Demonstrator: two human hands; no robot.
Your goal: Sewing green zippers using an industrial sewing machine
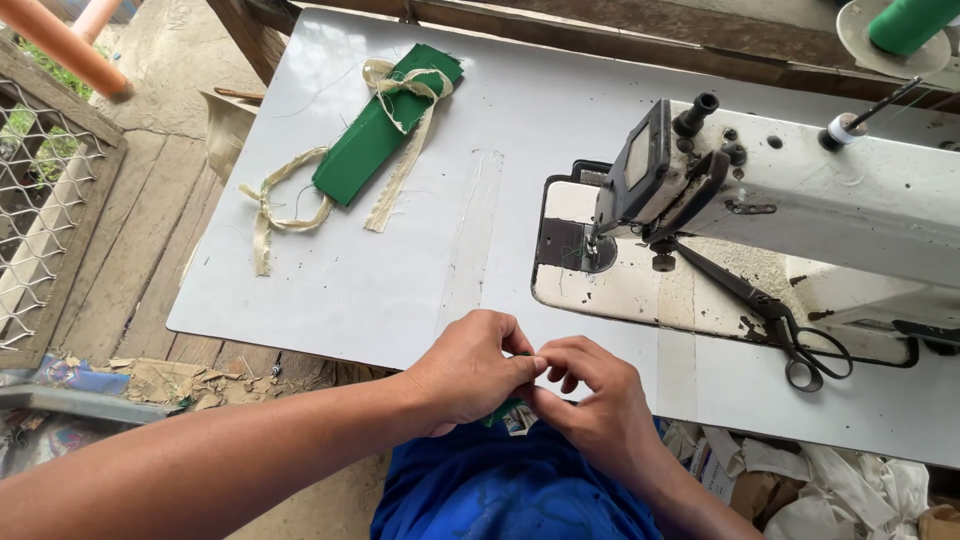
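Green cloth, a small scrap (503, 412) of it with a pale label-like bit beside it, shows just under two hands that meet at the near edge of a white sewing table (400, 290). The left hand (470, 368) and the right hand (590, 395) touch fingertip to fingertip, thumbs and forefingers pinched together on something too small to make out; the scrap peeks from below them, over the person's blue garment (500, 490). No box or bin sits on the table; the nearest thing to a container is a heap of pale rags and paper (830, 485) under the table's right end, its holder hidden. On the table lie one folded strip of green fabric (375, 130), flat and tilted, with one frayed cream tie (400, 120) knotted round its upper end and trailing off to the left. One white industrial sewing machine (800, 200), chipped and stained, stands at right, and one pair of black scissors (780, 320) rests on its bed, handles toward the person. One green thread cone (905, 20) sits on a stand at top right, well apart from the hands. Wooden planks (130, 250) and wire mesh (40, 200) show at left.
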